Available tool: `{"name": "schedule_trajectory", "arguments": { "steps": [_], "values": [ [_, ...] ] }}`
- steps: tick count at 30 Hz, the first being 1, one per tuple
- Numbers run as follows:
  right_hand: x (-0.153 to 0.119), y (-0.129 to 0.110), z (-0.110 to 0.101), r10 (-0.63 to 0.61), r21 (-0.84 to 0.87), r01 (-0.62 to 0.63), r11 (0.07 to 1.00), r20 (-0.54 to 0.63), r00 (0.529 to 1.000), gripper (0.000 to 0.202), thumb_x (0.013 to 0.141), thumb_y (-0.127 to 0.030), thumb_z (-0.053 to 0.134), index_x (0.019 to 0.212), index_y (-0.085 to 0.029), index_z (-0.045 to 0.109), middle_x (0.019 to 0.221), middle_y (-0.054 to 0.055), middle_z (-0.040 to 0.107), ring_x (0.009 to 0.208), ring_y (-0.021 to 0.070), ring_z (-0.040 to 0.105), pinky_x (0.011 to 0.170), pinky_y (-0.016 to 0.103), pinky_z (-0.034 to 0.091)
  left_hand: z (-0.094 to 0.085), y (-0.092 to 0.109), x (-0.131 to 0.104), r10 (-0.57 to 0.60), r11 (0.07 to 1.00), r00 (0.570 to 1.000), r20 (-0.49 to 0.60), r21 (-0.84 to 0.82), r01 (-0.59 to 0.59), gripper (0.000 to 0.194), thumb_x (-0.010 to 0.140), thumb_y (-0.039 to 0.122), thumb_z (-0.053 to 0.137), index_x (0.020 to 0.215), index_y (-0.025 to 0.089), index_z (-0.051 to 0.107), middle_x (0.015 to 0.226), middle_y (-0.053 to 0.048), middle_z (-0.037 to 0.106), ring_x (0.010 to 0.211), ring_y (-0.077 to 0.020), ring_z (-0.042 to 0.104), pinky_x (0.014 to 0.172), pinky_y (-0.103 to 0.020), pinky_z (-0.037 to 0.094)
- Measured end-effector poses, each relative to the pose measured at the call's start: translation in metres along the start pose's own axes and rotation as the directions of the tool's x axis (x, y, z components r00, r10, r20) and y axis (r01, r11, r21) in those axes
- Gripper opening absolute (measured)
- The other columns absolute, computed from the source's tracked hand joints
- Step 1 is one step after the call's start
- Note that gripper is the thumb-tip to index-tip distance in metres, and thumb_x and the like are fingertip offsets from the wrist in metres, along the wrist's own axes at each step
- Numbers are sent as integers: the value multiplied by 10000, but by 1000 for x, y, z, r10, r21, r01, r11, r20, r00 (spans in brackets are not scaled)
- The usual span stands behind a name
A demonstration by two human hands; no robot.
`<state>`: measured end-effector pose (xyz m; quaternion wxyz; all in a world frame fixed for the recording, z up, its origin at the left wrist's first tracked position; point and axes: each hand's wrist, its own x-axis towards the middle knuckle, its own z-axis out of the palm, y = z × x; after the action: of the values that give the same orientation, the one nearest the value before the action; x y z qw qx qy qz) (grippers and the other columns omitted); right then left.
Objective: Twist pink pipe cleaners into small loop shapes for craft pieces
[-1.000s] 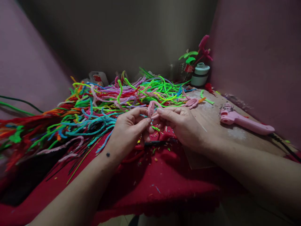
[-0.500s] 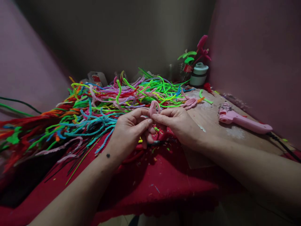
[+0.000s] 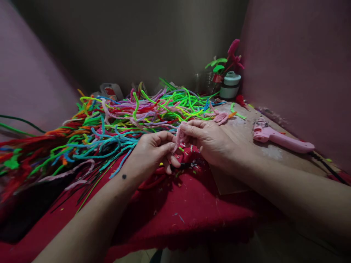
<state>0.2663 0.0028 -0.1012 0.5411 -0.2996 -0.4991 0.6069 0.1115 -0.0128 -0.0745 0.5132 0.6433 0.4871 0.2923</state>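
A small pink fuzzy loop (image 3: 179,138) is held between both hands above the red cloth. My left hand (image 3: 153,149) pinches its lower left end between thumb and index finger, the other fingers curled below. With thumb and index finger, my right hand (image 3: 211,140) grips the top of the loop and covers part of it. Behind the hands spreads a large heap of coloured fuzzy stems (image 3: 153,106). Just beyond my right hand, another pink looped piece (image 3: 221,117) lies at the heap's right edge.
A pink glue gun (image 3: 285,139) with a black cord rests on the board (image 3: 246,146) at the right. Behind stand a pale jar (image 3: 230,86) and pink and green fuzzy flowers (image 3: 234,51). Red cloth (image 3: 186,204) covers the table front. Scraps lie below the hands.
My right hand has moved from the loop's lower side to its top. The loop now looks narrower and tilted, and my left hand has shifted slightly lower.
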Motion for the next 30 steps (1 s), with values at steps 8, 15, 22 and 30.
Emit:
{"name": "schedule_trajectory", "arguments": {
  "steps": [8,15,22,30],
  "values": [
    [2,7,-3,-15,-4,15,1000,-20,1000,212,741,-287,615,594,-140,575,571,8,544,525,98,472,572,263,401,2,3,0,-39,990,998,-57,131,46,88,714,220,542,776,163,569,483,21,594,368,-120,545,337,-176,393],
    [2,3,-1,28,-3,-28,1000,-61,998,194,707,-258,644,579,-145,551,566,-1,534,525,91,460,568,254,394,-10,-1,2,95,941,993,-67,331,-68,137,694,235,582,767,155,666,619,2,632,552,-109,551,514,-189,426],
    [0,0,1,24,6,-23,1000,-55,998,196,699,-249,650,563,-147,553,576,1,539,551,93,471,565,250,369,-7,5,0,210,939,975,-69,292,-181,164,736,309,629,773,164,697,724,11,646,636,-91,516,594,-171,394],
    [-3,10,2,117,86,-125,988,96,989,209,651,-319,721,674,-127,643,625,-10,559,539,73,457,541,241,343,-8,-5,0,-5,998,998,-68,57,9,198,709,330,641,749,136,654,539,46,461,443,-36,308,411,-169,218]
  ]
}}
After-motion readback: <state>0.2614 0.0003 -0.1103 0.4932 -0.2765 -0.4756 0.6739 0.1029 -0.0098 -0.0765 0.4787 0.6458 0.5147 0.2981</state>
